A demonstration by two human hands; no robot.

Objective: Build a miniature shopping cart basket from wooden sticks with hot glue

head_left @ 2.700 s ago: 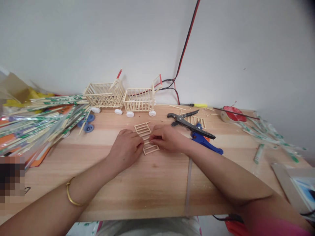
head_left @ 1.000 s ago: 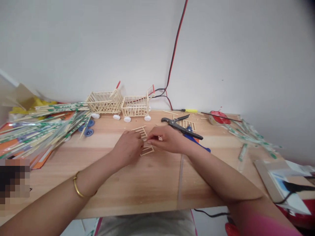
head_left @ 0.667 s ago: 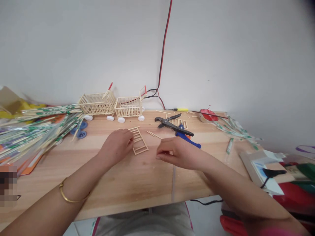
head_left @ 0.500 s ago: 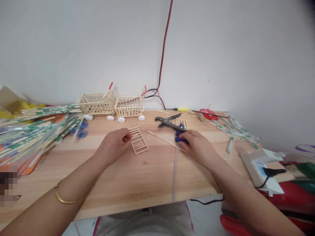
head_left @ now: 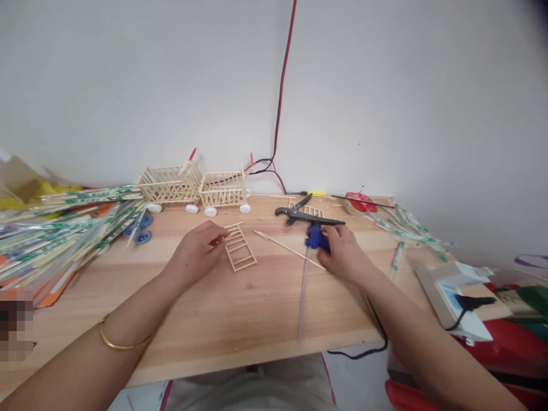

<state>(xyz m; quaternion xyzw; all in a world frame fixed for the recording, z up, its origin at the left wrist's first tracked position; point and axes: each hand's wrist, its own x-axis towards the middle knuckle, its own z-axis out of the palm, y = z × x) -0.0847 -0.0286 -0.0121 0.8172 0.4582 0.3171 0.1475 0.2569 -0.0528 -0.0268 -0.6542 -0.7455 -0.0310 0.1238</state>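
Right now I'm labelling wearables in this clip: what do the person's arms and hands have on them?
Both forearms are bare, with no gloves and no watch. The left hand has a thin gold bangle round the wrist. The right hand shows no wrist jewellery. Rings, if any, are too small to tell. No sleeve shows on either arm.

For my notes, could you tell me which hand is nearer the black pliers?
Right. The right hand grips the blue glue gun just below the black pliers; the left hand rests by the stick ladder, farther left.

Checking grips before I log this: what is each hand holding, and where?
Right hand grips the blue glue gun by its handle; left hand fingers pin the stick ladder at its left rail.
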